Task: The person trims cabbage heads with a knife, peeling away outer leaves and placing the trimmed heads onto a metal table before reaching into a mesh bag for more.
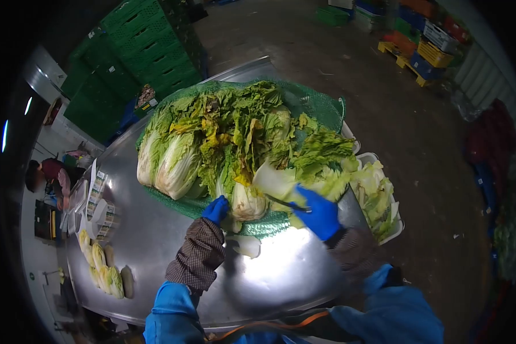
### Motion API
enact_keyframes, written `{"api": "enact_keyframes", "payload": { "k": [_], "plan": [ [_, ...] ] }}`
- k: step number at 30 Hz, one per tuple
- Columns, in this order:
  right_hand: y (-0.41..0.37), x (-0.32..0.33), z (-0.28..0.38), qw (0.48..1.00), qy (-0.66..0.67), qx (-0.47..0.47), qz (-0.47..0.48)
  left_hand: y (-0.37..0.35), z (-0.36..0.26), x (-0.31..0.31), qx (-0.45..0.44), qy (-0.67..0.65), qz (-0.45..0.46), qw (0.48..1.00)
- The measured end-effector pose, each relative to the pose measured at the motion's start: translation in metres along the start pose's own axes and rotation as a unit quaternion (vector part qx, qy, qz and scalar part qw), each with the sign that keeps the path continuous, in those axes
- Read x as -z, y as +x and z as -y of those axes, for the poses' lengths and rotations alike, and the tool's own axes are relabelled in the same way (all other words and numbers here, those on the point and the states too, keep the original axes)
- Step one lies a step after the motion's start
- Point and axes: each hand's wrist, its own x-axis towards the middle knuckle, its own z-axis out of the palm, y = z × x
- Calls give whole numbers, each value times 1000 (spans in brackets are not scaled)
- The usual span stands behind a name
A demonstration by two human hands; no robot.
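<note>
Bright blue jacket sleeves [172,312] lie closest, at six o'clock, with dark checked cuffs [198,252] running up to your two blue gloves. Just below the centre, at six o'clock, a pale Chinese cabbage with a rounded white base [249,203] lies base toward you on a green mesh net [264,227], which is spread over a shiny steel table [281,278].

Your left hand [216,210], between seven and eight o'clock, is right beside that base, fingers curled in; you cannot tell from here whether it grips a leaf or only steadies the head. Your right hand [321,213], at four o'clock, is wrapped around a slim dark knife [286,203], whose blade points to ten o'clock beside the base, just below a broad pale leaf [272,180].

To trim well, judge the cut from the base: keep the blade shallow, so that it frees spoiled outer leaves without biting into the firm heart. Keep your left fingertips behind the cutting line, since the blade points toward their side. Yellowed, wilted leaves [212,129] droop between ten and eleven o'clock; check them for rot. Keep the loose white leaf piece [247,246] at six o'clock from slipping beneath the head. The white plastic bin [397,230] near four o'clock already holds leaves.
</note>
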Motion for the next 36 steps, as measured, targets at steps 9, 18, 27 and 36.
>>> {"api": "enact_keyframes", "payload": {
  "k": [9, 18, 27, 36],
  "plan": [
    [40, -110, 2, 929, 10, -337, 154, 18, -1, -44, -90, 233, 28, 968],
    [32, -46, 18, 935, 126, -280, 179, -172, -83, -161, -4, 75, 9, 997],
    [-33, 45, -12, 910, 77, -404, 57, -242, -78, -159, -324, 424, 333, 778],
    [-154, 50, 34, 873, 229, -422, 89, -145, -121, -176, -61, 797, 281, 530]
  ]
}}
